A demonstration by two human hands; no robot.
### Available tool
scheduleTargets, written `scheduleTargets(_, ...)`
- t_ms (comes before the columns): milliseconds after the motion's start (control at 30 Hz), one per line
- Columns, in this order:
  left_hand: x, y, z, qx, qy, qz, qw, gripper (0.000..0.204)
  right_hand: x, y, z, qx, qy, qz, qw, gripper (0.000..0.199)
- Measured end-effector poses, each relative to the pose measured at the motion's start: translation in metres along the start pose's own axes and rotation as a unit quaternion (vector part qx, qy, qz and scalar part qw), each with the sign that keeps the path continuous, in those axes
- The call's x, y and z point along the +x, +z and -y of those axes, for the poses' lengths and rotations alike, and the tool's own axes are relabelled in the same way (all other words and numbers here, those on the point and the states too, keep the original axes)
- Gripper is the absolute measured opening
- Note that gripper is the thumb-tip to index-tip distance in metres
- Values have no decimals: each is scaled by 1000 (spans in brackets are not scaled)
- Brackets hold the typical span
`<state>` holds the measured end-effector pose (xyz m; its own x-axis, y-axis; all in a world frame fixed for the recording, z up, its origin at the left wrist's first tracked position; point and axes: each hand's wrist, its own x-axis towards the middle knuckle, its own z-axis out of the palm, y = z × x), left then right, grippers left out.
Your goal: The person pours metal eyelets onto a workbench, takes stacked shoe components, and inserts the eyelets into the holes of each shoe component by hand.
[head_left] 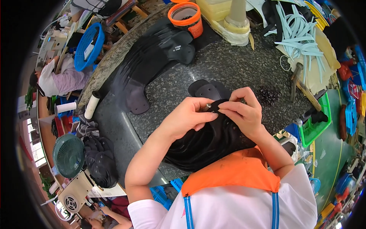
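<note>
My left hand [187,119] is closed, pinching the edge of a black shoe-upper-like piece [214,107] with small holes. A short metal rod [208,106] sticks out between its thumb and forefinger. The fingertips of my right hand [245,113] are pressed together on the same piece's edge, beside the rod; anything small inside them is hidden. Below both hands a heap of black pieces [198,149] lies against my orange apron. Another black piece [209,91] rests just beyond my fingers. Small black eyelets [268,95] are scattered to the right.
Fanned black pieces [143,63] cover the left of the stone table [167,89]. An orange tub [187,18], a hammer [305,89] and pale blue strips [299,38] sit farther off. A green basket [316,120] is at right, a fan [68,154] at left. Other people sit nearby.
</note>
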<state>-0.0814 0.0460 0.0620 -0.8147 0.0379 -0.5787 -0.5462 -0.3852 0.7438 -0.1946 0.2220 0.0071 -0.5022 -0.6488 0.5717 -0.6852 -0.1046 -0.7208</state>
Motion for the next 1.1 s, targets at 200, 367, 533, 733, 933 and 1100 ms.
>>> scheduleTargets(200,8,3,5,48,51,-74,995,12,3,-19,0,60,89,101,989,36)
scheduleTargets(367,11,-4,17,364,223,-174,888,13,-5,-67,-24,-362,119,113,918,47)
scheduleTargets(533,13,3,10,620,117,-307,713,46,-21,-73,-45,-353,33,89,931,22)
scheduleTargets(733,9,-3,15,447,171,-256,840,34,-14,-65,-45,-333,21,87,938,18)
scheduleTargets(933,5,-9,5,101,58,-145,983,21,-10,-51,-41,-313,29,41,948,16)
scheduleTargets(1100,7,-8,6,-24,14,-61,998,24,8,-9,-7,-138,-64,29,988,28)
